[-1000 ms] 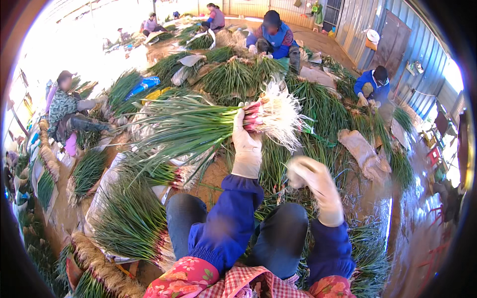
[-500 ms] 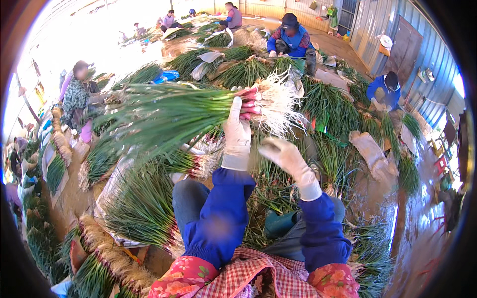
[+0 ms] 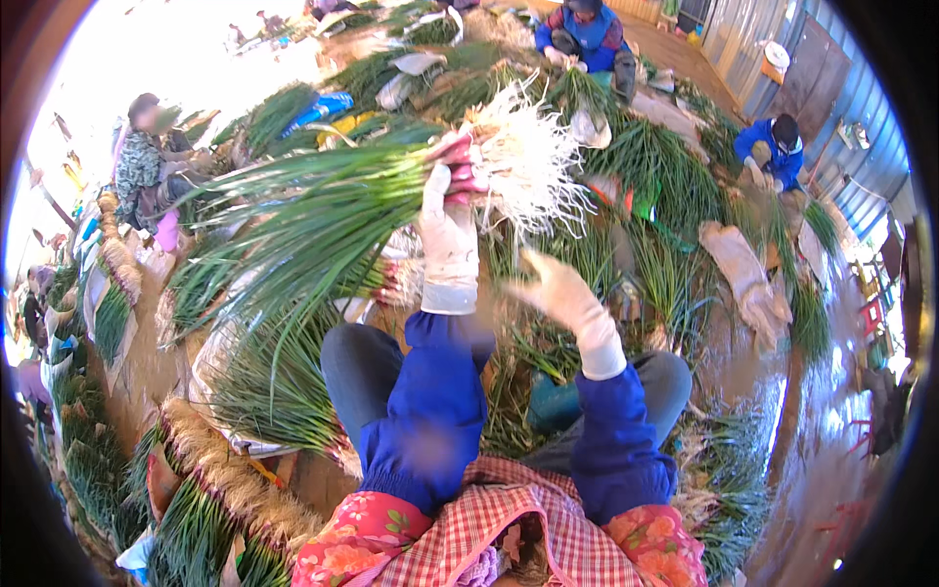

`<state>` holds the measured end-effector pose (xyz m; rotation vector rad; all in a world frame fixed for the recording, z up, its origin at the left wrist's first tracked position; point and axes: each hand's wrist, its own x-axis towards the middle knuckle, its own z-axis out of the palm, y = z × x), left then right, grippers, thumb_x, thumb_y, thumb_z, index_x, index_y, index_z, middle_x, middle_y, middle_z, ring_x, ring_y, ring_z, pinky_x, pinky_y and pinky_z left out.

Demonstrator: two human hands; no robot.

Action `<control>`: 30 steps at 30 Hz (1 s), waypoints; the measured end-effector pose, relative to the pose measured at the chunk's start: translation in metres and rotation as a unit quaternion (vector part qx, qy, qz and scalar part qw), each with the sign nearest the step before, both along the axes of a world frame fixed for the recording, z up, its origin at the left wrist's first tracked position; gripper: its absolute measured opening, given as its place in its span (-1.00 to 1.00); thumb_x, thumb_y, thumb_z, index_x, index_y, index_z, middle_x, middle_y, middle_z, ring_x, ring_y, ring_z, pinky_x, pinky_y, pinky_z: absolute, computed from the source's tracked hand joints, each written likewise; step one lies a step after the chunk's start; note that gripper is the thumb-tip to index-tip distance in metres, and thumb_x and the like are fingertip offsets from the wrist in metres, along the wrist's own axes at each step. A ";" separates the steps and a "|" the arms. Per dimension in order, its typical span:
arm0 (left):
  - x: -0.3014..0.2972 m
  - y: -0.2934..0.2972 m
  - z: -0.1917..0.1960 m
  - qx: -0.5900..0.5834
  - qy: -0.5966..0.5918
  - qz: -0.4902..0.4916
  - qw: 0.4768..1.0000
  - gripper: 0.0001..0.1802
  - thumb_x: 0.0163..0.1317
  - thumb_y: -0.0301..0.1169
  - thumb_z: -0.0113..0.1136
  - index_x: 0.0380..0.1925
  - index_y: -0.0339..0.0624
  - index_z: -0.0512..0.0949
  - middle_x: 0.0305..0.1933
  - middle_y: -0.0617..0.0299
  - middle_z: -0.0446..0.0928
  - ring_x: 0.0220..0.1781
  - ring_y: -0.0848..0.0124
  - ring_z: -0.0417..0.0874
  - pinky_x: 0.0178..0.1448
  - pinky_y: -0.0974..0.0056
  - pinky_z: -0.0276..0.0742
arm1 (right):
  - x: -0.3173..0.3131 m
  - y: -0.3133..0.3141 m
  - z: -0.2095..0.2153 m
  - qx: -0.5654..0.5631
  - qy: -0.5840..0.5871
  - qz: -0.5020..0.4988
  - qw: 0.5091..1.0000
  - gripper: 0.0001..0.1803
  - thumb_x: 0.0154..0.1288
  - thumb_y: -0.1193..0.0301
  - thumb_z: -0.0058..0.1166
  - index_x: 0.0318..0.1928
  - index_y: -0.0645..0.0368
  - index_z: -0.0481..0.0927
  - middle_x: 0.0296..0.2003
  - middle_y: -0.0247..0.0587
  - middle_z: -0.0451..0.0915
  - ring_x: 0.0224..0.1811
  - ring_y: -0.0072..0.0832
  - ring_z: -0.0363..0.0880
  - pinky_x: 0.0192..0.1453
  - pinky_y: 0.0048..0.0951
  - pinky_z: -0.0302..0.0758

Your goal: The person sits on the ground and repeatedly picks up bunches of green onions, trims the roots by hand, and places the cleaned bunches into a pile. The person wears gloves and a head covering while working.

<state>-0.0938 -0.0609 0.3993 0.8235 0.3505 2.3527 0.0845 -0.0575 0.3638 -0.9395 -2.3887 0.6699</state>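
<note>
Raised in front of me is a bunch of spring onions (image 3: 333, 201) with red-purple bulbs and long white roots. My left hand (image 3: 448, 235), in a pale glove, is closed around it just below the bulbs. The roots point right and the green leaves spread out to the left. Below the roots, apart from the bunch, my right hand (image 3: 569, 298) is also gloved, with thumb and fingers spread and nothing in it. Its fingertips are somewhat blurred. Another pile of spring onions (image 3: 284, 382) lies beside my left knee.
More spring onions (image 3: 650, 181) are heaped ahead and to the right. A row of bundles (image 3: 220, 479) stands at lower left. A teal object (image 3: 553, 401) sits between my legs. Co-workers sit at left (image 3: 147, 166), ahead (image 3: 587, 39) and right (image 3: 773, 152). A pale sack (image 3: 748, 279) lies at right.
The view has tipped downward, so the surroundings sit higher in the picture. My left hand and the bunch have shifted slightly left. My right hand's thumb and fingers have spread apart.
</note>
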 end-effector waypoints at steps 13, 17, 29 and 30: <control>-0.173 -0.132 0.022 -0.034 -0.024 0.120 0.992 -0.85 0.17 -0.46 0.15 -0.28 -0.31 0.56 -0.34 0.16 0.60 -0.39 0.41 0.61 -0.25 0.36 0.59 | 0.052 0.060 -0.117 -0.087 -0.363 -0.194 0.907 -0.55 0.13 0.11 0.18 -0.25 0.29 0.51 -0.17 0.11 0.65 -0.21 -0.08 0.66 -0.10 -0.18 0.53; -0.243 -0.237 -0.014 -0.188 0.058 0.112 0.974 -0.84 0.13 -0.43 0.15 -0.43 -0.35 0.58 -0.41 0.09 0.63 -0.40 0.40 0.63 -0.22 0.36 0.58 | 0.065 0.084 -0.147 -0.250 -0.042 -0.078 0.964 -0.42 0.33 0.17 0.02 0.21 0.34 0.41 -0.21 -0.07 0.65 -0.29 -0.45 0.65 -0.17 -0.45 0.51; -0.195 -0.440 -0.378 -0.215 -0.264 0.046 0.939 -0.65 0.00 -0.40 0.11 -0.35 -0.58 0.55 -0.42 -0.11 0.61 -0.46 0.14 0.63 -0.23 0.17 0.64 | 0.069 0.072 -0.223 -0.294 -0.135 0.008 0.946 -0.61 0.34 0.29 0.00 0.03 0.35 0.51 -0.11 0.02 0.61 -0.05 -0.33 0.60 0.06 -0.41 0.45; -0.193 -0.443 -0.378 -0.245 -0.220 0.077 0.941 -0.50 -0.02 -0.43 0.11 -0.08 -0.61 0.47 -0.32 -0.11 0.61 -0.43 0.14 0.63 -0.23 0.15 0.65 | 0.062 0.068 -0.216 -0.316 -0.120 0.002 0.941 -0.60 0.35 0.30 0.00 0.04 0.36 0.50 -0.09 0.01 0.61 -0.03 -0.34 0.59 0.08 -0.41 0.45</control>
